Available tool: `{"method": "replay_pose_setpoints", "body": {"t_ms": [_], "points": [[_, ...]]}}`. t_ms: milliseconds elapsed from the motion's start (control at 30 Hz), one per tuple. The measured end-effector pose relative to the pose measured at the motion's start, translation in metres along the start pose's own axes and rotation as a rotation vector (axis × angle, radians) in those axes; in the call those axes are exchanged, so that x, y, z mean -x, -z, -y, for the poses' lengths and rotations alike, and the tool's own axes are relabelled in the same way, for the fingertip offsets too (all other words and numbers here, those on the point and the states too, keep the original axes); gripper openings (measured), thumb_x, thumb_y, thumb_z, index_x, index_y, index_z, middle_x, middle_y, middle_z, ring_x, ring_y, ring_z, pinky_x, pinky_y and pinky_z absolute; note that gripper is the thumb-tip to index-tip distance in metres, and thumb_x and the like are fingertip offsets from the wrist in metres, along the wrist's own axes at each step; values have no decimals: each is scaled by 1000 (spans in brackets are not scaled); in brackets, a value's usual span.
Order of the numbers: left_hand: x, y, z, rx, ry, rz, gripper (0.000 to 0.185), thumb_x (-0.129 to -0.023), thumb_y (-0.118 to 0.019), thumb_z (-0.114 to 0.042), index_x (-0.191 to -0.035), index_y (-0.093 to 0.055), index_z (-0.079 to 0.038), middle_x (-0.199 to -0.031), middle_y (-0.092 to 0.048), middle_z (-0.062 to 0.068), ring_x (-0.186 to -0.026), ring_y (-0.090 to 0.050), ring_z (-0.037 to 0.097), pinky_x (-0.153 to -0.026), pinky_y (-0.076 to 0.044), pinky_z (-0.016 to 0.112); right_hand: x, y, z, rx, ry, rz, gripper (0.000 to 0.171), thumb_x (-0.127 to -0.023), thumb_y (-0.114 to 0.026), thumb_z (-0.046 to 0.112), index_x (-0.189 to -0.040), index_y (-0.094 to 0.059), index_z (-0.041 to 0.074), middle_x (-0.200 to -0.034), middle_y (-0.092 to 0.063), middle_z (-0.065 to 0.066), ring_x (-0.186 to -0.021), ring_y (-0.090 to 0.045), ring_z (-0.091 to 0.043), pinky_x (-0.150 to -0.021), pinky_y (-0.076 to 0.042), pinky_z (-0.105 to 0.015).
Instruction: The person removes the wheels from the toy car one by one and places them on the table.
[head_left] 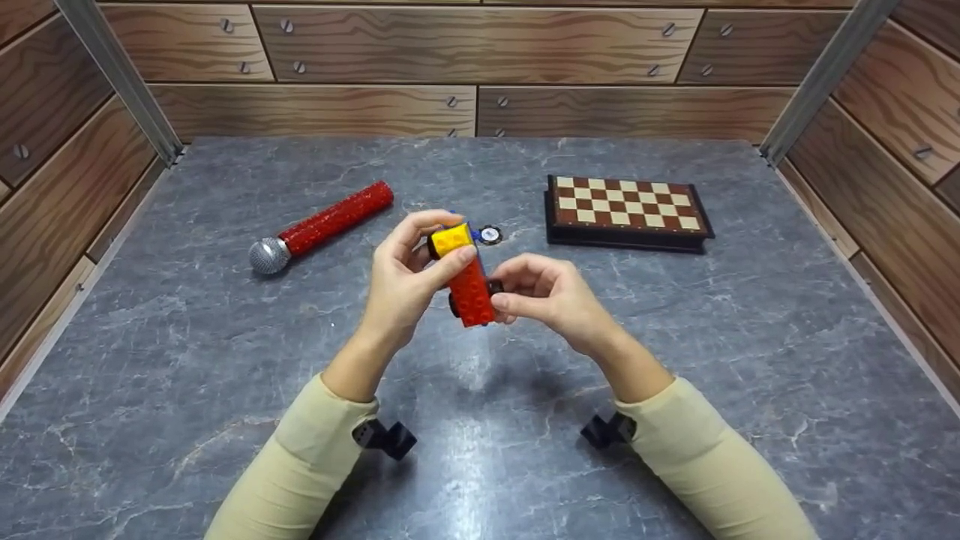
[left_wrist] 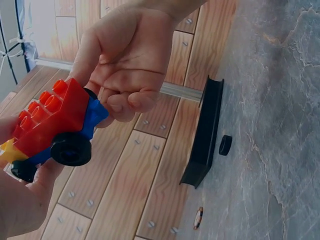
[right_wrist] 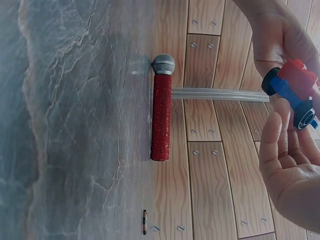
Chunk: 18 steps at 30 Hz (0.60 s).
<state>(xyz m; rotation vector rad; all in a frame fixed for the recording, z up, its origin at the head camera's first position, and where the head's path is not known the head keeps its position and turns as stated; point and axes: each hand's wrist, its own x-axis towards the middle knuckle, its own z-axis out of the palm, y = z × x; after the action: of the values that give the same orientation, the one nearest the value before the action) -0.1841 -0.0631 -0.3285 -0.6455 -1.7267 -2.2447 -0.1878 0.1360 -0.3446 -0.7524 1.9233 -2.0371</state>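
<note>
Both hands hold a toy car built of bricks above the middle of the table: red body, yellow brick on top, blue base, black wheels. My left hand grips its upper end, thumb pressed on the yellow and red bricks. My right hand pinches its lower end by a wheel. The left wrist view shows the car from the side, with the right hand's curled fingers at the blue base. In the right wrist view the car sits between both hands.
A red glitter microphone with a silver head lies at the left. A folded chessboard lies at the right rear. A small round black-and-white piece rests on the grey stone table behind the hands. Wooden panel walls enclose three sides.
</note>
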Motion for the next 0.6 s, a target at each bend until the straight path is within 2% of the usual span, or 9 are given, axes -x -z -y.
{"method": "replay_pose_setpoints", "body": {"t_ms": [133, 267, 333, 467, 600], "points": [[0, 2, -3, 14, -16, 75, 41, -77, -74, -1, -114, -57, 2, -113, -54, 16, -92, -57, 34, -72, -52, 32, 1, 2, 1, -18, 11, -12, 26, -83, -69, 4, -106, -59, -4, -90, -64, -16, -68, -59, -22, -63, -53, -31], [-1, 6, -7, 64, -9, 198, 53, -75, -74, 3, -122, -51, 2, -122, -49, 20, -99, -55, 37, -76, -53, 40, 1, 4, 2, -26, 26, -25, 25, -84, -68, 3, -106, -59, -3, -93, -64, -16, -68, -59, -22, -64, -53, -31], [-1, 7, -8, 84, -2, 233, 56, -75, -74, 5, -124, -50, 2, -124, -47, 21, -100, -54, 37, -76, -53, 44, 1, 4, 2, -22, 32, -28, 26, -84, -68, 4, -107, -59, -3, -95, -64, -17, -69, -59, -22, -64, -53, -31], [-1, 6, -8, 84, -24, 226, 55, -75, -73, 7, -124, -50, 2, -124, -48, 18, -101, -55, 36, -78, -52, 47, 0, 4, 2, -19, 43, -39, 27, -84, -67, 3, -108, -58, -4, -97, -63, -19, -69, -59, -22, -64, -53, -30], [-1, 3, -4, 89, -70, 167, 55, -74, -73, 6, -124, -51, 3, -125, -49, 18, -100, -56, 38, -78, -53, 46, 0, 3, 2, -23, 54, -68, 27, -83, -67, 1, -109, -58, -4, -97, -64, -19, -68, -60, -23, -63, -53, -30]]}}
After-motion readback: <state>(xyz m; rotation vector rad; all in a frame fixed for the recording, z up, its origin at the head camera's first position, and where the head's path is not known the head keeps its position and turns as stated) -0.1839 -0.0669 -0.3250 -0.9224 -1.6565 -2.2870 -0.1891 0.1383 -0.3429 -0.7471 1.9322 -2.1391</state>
